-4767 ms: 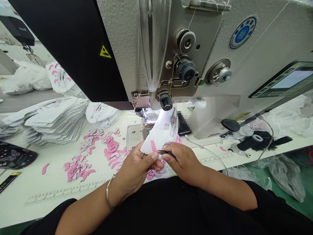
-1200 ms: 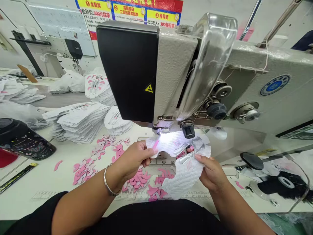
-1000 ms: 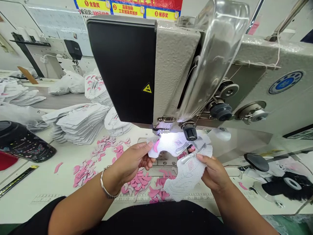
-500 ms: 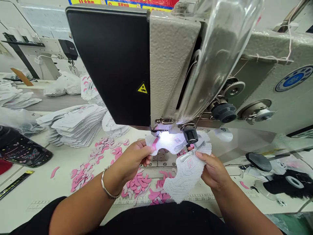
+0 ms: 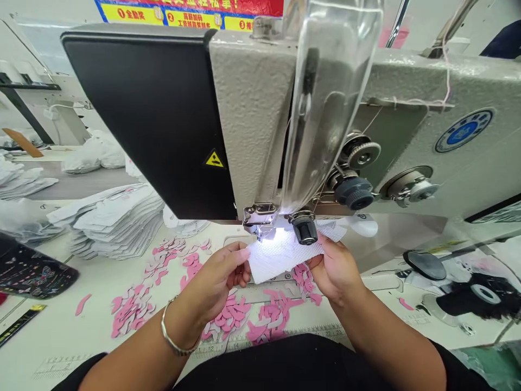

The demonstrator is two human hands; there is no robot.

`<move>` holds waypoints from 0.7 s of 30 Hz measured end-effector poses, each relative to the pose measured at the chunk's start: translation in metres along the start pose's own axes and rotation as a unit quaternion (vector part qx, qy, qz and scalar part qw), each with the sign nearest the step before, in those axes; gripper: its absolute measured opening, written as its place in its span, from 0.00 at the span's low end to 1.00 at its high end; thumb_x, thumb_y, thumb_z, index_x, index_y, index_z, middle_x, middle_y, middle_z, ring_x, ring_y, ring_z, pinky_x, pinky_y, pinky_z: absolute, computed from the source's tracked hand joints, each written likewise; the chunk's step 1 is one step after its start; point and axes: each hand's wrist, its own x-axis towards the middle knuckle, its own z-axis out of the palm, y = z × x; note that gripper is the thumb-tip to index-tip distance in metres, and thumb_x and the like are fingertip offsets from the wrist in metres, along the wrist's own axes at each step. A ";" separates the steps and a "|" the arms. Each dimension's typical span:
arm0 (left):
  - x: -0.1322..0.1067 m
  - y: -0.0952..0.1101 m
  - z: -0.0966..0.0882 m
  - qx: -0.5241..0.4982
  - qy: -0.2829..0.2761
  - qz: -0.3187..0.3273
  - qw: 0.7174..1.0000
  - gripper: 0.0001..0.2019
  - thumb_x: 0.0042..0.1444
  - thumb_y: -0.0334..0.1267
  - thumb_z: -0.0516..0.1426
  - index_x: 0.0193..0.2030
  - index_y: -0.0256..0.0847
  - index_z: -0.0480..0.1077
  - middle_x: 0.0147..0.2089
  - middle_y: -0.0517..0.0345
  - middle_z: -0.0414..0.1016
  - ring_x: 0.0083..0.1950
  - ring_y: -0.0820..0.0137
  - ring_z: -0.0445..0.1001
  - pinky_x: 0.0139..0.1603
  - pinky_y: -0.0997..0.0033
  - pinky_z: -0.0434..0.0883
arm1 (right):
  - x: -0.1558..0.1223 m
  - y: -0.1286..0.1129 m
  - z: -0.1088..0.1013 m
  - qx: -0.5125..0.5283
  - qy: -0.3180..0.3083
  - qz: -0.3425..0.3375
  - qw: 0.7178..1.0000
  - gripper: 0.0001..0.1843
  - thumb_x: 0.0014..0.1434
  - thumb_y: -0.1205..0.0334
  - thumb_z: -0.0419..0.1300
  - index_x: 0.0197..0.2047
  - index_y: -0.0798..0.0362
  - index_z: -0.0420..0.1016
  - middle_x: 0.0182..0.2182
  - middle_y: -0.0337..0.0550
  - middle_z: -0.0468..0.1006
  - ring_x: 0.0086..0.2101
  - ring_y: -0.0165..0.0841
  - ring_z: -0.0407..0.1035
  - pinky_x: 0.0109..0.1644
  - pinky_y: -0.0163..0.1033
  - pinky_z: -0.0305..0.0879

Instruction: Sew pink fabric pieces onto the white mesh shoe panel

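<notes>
From afar I am counting two hands, the left hand and the right hand, one white mesh fabric panel between them, and one lit sewing machine looming over it, a second machine partly showing behind. The left hand's grip is pinching the panel's left edge; the right hand's grip is clamping its other end, so the panel is hanging just by the needle area. Loose pink strips are covering the worktop in heaps I am failing to count, while a left strip and a right strip are lying apart. Since half a second ago, the near flap is no longer dangling below the right hand, the panel is presenting a plainer face, and more pink is showing beneath.
</notes>
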 end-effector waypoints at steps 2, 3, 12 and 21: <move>0.000 0.002 0.001 0.013 0.006 0.008 1.000 0.12 0.55 0.43 0.63 0.30 0.38 0.66 0.25 0.62 0.66 0.25 0.77 0.62 0.26 0.79 0.62 | -0.001 0.001 0.002 -0.001 0.002 -0.008 1.000 0.17 0.58 0.61 0.67 0.50 0.53 0.77 0.47 0.45 0.82 0.46 0.38 0.77 0.50 0.42 0.76; 0.001 0.003 0.002 0.018 0.014 0.010 1.000 0.12 0.55 0.41 0.63 0.29 0.38 0.65 0.24 0.63 0.65 0.24 0.78 0.62 0.25 0.80 0.62 | -0.001 0.002 0.002 -0.004 0.007 -0.011 1.000 0.17 0.57 0.61 0.68 0.50 0.53 0.77 0.46 0.45 0.82 0.45 0.38 0.78 0.48 0.42 0.77; 0.022 0.012 0.003 0.010 0.041 0.039 0.998 0.09 0.54 0.38 0.63 0.29 0.39 0.68 0.23 0.63 0.65 0.21 0.78 0.61 0.21 0.78 0.59 | -0.002 0.000 -0.007 -0.071 0.031 0.029 0.997 0.22 0.52 0.55 0.71 0.48 0.53 0.75 0.34 0.42 0.82 0.25 0.33 0.73 0.22 0.35 0.68; 0.014 0.005 -0.005 -0.025 0.037 0.060 0.997 0.11 0.56 0.43 0.63 0.30 0.40 0.67 0.23 0.62 0.66 0.23 0.76 0.61 0.24 0.77 0.59 | -0.015 0.003 -0.034 -0.193 -0.098 0.061 0.974 0.21 0.60 0.41 0.61 0.40 0.52 0.74 0.28 0.39 0.76 0.25 0.29 0.68 0.24 0.33 0.63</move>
